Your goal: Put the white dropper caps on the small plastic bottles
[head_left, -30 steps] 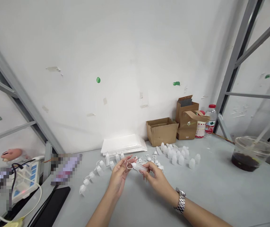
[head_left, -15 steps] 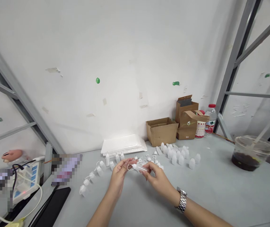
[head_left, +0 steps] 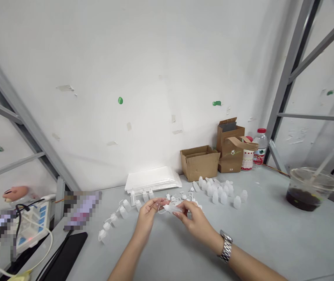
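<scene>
A small translucent bottle [head_left: 175,208] lies tilted between my two hands, its white nozzle cap pointing left and a thin strap looping from it. Fingers of my right hand [head_left: 191,214] grip its body from the right. My left hand [head_left: 151,210] pinches at the cap end with thumb and fingertips. Loose white caps [head_left: 182,195] lie behind the hands, partly hidden by them. To the right stands a group of uncapped bottles [head_left: 220,192]. Several capped bottles [head_left: 122,212] form a curved row on the left.
Behind are a stack of white sheets [head_left: 152,178], a cardboard box [head_left: 200,163], a paper bag [head_left: 231,150] and a red-capped bottle [head_left: 260,148]. A plastic cup with dark liquid [head_left: 305,197] stands right; a black slab [head_left: 64,255] and power strip [head_left: 34,226] lie left.
Both hands stay in nearly the same place. The held bottle has shifted slightly, and my left fingertips have closed in around its cap.
</scene>
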`<state>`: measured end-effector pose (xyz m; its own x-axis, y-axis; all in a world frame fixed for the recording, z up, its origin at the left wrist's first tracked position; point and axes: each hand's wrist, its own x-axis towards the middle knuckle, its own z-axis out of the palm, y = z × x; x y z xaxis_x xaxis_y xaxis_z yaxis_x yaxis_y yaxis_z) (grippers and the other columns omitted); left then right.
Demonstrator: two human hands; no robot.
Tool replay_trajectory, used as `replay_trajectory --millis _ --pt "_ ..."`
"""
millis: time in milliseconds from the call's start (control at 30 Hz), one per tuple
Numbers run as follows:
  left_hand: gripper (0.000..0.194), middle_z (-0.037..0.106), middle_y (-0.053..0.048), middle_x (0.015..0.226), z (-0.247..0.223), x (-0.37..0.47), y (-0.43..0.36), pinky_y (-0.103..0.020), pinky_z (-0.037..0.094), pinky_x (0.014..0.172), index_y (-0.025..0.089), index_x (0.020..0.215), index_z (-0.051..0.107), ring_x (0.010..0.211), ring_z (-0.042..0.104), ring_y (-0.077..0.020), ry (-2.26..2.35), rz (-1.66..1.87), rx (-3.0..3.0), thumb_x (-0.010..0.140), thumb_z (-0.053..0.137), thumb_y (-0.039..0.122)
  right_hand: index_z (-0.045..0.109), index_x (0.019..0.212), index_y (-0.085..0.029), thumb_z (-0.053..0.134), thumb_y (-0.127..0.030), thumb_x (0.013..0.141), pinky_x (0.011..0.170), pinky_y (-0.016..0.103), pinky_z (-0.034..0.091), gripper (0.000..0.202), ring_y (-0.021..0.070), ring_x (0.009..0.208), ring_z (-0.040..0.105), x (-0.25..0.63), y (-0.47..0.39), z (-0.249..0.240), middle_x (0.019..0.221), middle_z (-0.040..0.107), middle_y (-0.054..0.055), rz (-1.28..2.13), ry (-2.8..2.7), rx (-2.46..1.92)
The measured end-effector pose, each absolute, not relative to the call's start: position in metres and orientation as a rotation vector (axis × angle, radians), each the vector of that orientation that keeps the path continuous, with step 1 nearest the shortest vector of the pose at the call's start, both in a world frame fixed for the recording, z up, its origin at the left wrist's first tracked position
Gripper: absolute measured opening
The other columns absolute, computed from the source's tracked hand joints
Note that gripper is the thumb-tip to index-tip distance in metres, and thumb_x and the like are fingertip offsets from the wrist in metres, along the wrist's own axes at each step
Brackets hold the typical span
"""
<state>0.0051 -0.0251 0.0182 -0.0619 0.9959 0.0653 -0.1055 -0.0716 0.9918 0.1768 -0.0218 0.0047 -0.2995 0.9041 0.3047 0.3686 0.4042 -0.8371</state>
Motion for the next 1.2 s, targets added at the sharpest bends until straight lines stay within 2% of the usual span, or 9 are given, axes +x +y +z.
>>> replay_trajectory --millis 733,900,967,1067,1200 --pt "0.034 0.07 -0.01 0.093 0.008 0.003 -0.021 -0.041 0.04 0.091 0.015 0.085 0.065 0.096 0.06 -0.0261 1.133 1.259 1.256 0.067 0.06 0.043 0.055 0.077 -0.018 0.049 -0.039 0.081 0.07 0.031 0.036 0.022 0.0194 0.075 0.047 0.174 -0.024 -0.001 0.072 0.056 0.003 0.84 -1.889 -1.12" --pt "0.045 0.067 -0.011 0.103 0.012 0.002 -0.024 -0.045 0.034 0.096 0.016 0.106 0.059 0.102 0.057 -0.0252 1.058 1.234 1.273 0.075 0.05 0.048 0.05 0.073 -0.018 0.043 -0.043 0.084 0.065 0.028 0.038 0.028 0.0149 0.064 0.049 0.17 -0.021 -0.001 0.064 0.054 0.0 0.983 -1.793 -1.019" --pt "0.049 0.063 -0.011 0.111 0.016 0.003 -0.027 -0.043 0.036 0.096 0.018 0.111 0.056 0.106 0.055 -0.0252 0.986 1.234 1.302 0.072 0.055 0.048 0.049 0.075 -0.018 0.04 -0.044 0.085 0.062 0.026 0.039 0.029 0.0136 0.061 0.049 0.169 -0.019 -0.001 0.063 0.053 -0.001 1.063 -1.735 -0.964" --pt "0.043 0.062 -0.01 0.113 0.023 0.006 -0.032 -0.039 0.039 0.093 0.019 0.101 0.062 0.108 0.053 -0.0259 1.034 1.237 1.395 0.063 0.068 0.037 0.051 0.081 -0.018 0.039 -0.045 0.086 0.062 0.025 0.04 0.03 0.0133 0.062 0.05 0.169 -0.019 -0.001 0.067 0.053 -0.001 1.154 -1.713 -0.909" --pt "0.025 0.069 -0.01 0.093 0.03 0.01 -0.048 -0.038 0.045 0.086 0.016 0.083 0.067 0.094 0.061 -0.0251 1.249 1.34 1.402 0.065 0.065 0.033 0.056 0.085 -0.018 0.036 -0.046 0.086 0.065 0.026 0.041 0.034 0.0134 0.064 0.052 0.167 -0.026 0.0 0.069 0.055 0.0 1.207 -1.826 -0.867"
